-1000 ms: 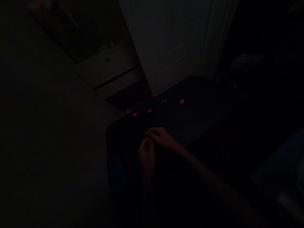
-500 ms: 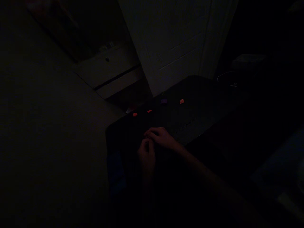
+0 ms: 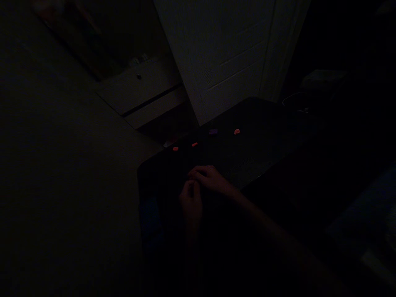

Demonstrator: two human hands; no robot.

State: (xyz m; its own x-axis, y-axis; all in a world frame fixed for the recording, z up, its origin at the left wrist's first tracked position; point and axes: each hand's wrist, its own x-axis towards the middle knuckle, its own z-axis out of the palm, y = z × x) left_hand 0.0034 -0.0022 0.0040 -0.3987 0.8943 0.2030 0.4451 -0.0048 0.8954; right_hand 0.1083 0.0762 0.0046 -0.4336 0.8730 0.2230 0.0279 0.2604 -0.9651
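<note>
The scene is very dark. My left hand [image 3: 191,199] and my right hand [image 3: 208,177] meet fingertip to fingertip over a dark table [image 3: 260,152]. Both have bent, closed fingers; whatever they pinch is too dark and small to make out. Beyond them lie a small orange-red lump [image 3: 175,149] and a short orange-red bar [image 3: 194,144]. Farther back are a small purple block [image 3: 213,132] and a rounded orange piece [image 3: 236,131]. No hand touches these pieces.
A dark blue object [image 3: 151,218] lies along the table's left edge. Behind the table stand a pale panelled door [image 3: 229,53] and a drawer unit [image 3: 145,90]. A pale cable [image 3: 293,99] and a box-like shape [image 3: 323,78] are at the far right.
Both hands stay in nearly the same place with their fingertips together. The picture's brightness differs slightly; the pieces on the table have not moved.
</note>
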